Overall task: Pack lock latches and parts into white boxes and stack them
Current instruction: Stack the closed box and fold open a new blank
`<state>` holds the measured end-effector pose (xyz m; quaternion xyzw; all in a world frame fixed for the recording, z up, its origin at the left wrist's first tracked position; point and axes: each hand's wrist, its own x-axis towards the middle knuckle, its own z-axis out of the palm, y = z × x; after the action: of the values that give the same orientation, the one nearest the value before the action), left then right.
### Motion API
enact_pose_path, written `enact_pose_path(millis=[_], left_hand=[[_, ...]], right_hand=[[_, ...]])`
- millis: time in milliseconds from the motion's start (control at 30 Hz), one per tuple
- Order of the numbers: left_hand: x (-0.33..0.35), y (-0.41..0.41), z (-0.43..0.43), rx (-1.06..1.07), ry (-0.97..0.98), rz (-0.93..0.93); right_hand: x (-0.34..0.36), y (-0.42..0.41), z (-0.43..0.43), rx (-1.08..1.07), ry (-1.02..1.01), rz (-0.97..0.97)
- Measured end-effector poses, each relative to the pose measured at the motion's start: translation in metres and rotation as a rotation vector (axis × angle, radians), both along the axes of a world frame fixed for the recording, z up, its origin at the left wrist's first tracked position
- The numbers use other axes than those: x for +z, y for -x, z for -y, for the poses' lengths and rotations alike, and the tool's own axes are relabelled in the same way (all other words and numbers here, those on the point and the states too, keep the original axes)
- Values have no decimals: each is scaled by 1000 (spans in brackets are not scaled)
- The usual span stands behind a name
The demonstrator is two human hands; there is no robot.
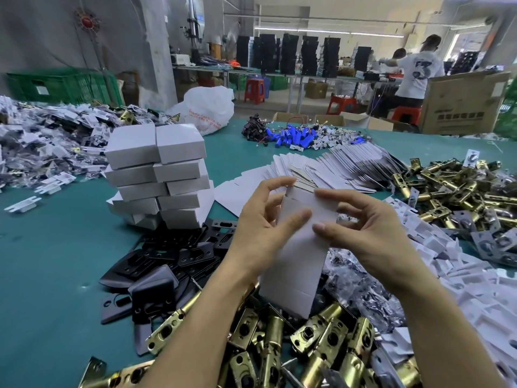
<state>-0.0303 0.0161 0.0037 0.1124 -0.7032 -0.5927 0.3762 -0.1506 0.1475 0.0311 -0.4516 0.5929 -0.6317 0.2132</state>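
Observation:
I hold a flat white box blank (293, 264) upright over the table, between both hands. My left hand (263, 228) grips its left edge with the thumb across the front. My right hand (363, 233) pinches its right side near the top flap. Brass lock latches (316, 343) lie heaped below my wrists, and more brass latches (447, 191) sit at the right. Black strike plates (167, 264) are piled at the left. A stack of closed white boxes (159, 175) stands behind them. Flat box blanks (330, 169) fan out beyond my hands.
Bagged small parts (47, 144) form a big heap at far left. White plastic inserts (461, 289) cover the right side. Blue batteries with wires (293, 138) lie at the back of the green table (56, 275). A person (414, 77) works beyond cardboard cartons.

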Motion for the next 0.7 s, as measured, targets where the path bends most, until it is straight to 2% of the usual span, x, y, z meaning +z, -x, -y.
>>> enact_pose_path(millis=[100,200,267,333,433,533,700], left_hand=[[3,-1,-5,52,282,251],[6,5,-15,210,548,441],[4,7,-17,320,600,427],[1,6,-13,373,595,379],[-1,2,-8,350,654,348],[-1,0,-7,291,687,292],[-1,-1,-8,273,672,216]], right_hand=[[1,2,0,-124,80,53],[1,2,1,-195,80,-6],[2,-1,3,-170,64,-37],[4,-7,6,-103,69,21],[6,-10,9,-142,87,53],[8,-7,7,-268,120,-59],[15,-11,4,-269,211,-78]])
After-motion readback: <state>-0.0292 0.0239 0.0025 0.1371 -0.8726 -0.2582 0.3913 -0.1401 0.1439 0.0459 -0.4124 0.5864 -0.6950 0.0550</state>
